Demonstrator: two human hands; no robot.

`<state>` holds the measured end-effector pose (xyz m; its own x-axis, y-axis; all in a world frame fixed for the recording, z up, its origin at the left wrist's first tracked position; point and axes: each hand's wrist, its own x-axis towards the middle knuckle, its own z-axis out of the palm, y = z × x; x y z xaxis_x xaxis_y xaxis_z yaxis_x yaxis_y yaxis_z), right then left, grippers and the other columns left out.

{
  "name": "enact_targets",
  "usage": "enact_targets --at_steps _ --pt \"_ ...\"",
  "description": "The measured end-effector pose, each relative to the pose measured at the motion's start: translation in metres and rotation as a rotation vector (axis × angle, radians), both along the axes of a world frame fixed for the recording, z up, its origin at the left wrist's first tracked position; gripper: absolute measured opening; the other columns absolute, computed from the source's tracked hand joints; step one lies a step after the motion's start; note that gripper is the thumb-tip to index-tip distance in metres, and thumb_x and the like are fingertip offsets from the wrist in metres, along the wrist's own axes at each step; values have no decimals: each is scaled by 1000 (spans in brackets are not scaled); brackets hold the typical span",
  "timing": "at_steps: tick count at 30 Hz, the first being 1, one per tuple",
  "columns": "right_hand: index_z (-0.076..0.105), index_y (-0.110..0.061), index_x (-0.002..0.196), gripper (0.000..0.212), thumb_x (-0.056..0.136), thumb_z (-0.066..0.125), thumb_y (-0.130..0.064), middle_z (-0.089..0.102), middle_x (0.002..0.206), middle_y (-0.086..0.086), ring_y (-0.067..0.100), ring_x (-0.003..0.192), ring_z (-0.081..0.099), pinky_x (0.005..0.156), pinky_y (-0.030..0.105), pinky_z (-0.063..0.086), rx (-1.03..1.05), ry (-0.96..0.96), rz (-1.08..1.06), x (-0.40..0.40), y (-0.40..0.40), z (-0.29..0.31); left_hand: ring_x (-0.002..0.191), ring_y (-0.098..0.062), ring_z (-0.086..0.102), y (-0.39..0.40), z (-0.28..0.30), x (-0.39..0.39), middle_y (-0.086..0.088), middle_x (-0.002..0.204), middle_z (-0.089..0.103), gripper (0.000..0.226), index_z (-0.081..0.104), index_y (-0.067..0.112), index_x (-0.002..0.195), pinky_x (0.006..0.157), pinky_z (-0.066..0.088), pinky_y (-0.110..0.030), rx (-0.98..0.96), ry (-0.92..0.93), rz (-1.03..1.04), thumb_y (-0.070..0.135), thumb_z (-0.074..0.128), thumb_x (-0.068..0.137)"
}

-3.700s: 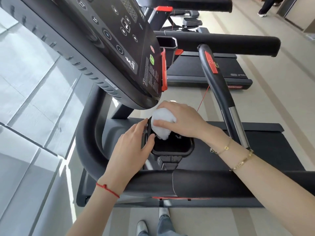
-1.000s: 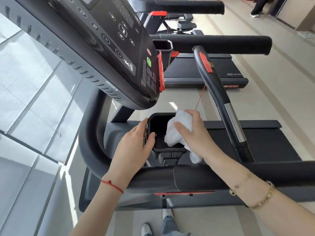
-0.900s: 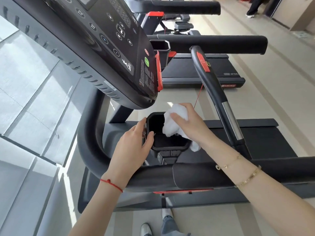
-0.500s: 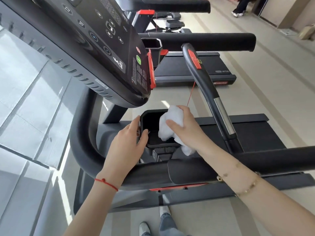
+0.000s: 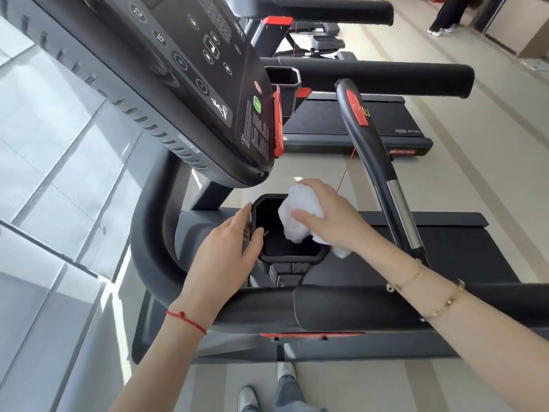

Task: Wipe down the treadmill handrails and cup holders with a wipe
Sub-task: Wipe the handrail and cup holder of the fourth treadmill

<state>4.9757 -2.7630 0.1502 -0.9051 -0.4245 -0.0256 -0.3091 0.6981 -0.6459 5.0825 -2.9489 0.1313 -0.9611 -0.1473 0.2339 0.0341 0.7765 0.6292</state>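
A black cup holder (image 5: 292,257) hangs below the treadmill console, just beyond the padded front handrail (image 5: 356,307). My left hand (image 5: 225,257) grips the cup holder's left rim, thumb over the edge. My right hand (image 5: 332,218) is shut on a crumpled white wipe (image 5: 300,217) and presses it against the holder's right inner wall and rim; a tail of the wipe hangs outside on the right. The curved side handrail (image 5: 374,162) with a red tab and a chrome section rises to the right of my right hand.
The tilted console (image 5: 190,84) overhangs the cup holder closely. A second cup holder (image 5: 282,81) sits on its far side. The treadmill belt (image 5: 463,257) lies below. Another treadmill stands behind, and a person's legs (image 5: 445,16) are at the far top right.
My right hand has slid the wipe around the cup holder's right rim and upward slightly. My left hand keeps its grip on the left rim. The camera view has shifted a little.
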Motion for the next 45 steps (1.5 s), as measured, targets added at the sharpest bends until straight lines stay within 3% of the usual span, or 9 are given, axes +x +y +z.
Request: enact_targets --at_steps 6,9,13,20,27,31,35,40,45 --pt "44 -41 129 47 87 61 -50 56 125 -11 18 110 53 79 32 35 202 185 381 -30 -31 9 92 -11 59 1 0 1 7 102 66 57 39 24 148 82 51 -32 -6 -17 15 42 47 95" --pt "42 -44 130 46 87 61 -47 54 123 -12 14 109 49 77 30 32 162 203 398 -31 -27 4 95 -12 60 0 0 1 8 103 66 58 39 26 148 85 50 -31 -1 -24 16 44 46 94" --pt "41 -43 130 44 90 60 -45 51 120 -11 14 105 52 76 24 38 8 39 260 -26 10 -4 96 -7 60 0 0 1 11 99 66 57 41 27 146 86 50 -29 2 -16 21 47 45 93" --pt "46 -38 132 46 89 62 -44 54 128 -10 15 111 51 84 34 38 145 64 407 -36 -29 12 93 -4 59 0 0 0 14 97 65 57 43 27 145 84 47 -23 -2 -18 29 47 45 92" --pt "34 -37 137 48 93 54 -45 44 122 -4 17 104 48 74 28 34 -46 -21 29 -1 1 -6 97 -8 61 -1 -1 1 11 99 66 58 41 26 146 86 48 -26 -2 -26 22 47 44 92" --pt "21 -31 145 58 96 53 -37 32 132 1 15 114 38 87 25 31 -198 -100 -133 38 6 -14 94 -12 61 0 -1 1 9 100 67 58 42 22 146 79 43 -22 -18 -18 16 45 44 93" --pt "13 -32 149 64 97 51 -36 23 147 1 19 132 30 97 26 24 -233 -149 -176 55 5 -13 94 -15 61 0 -2 -1 7 101 67 56 40 21 146 78 45 -25 -23 -27 6 42 45 94" --pt "20 -18 148 60 98 50 -34 31 146 9 24 129 37 103 32 33 -182 -200 -175 22 -6 4 96 -18 62 -1 -4 -2 4 101 68 55 41 21 146 77 44 -27 -21 -27 3 40 47 95" --pt "12 -28 150 65 98 50 -32 24 147 4 20 129 34 96 28 27 -256 -184 -207 59 2 -8 94 -19 62 -1 -6 -4 4 102 68 55 38 23 147 74 40 -26 -33 -28 5 41 46 95"
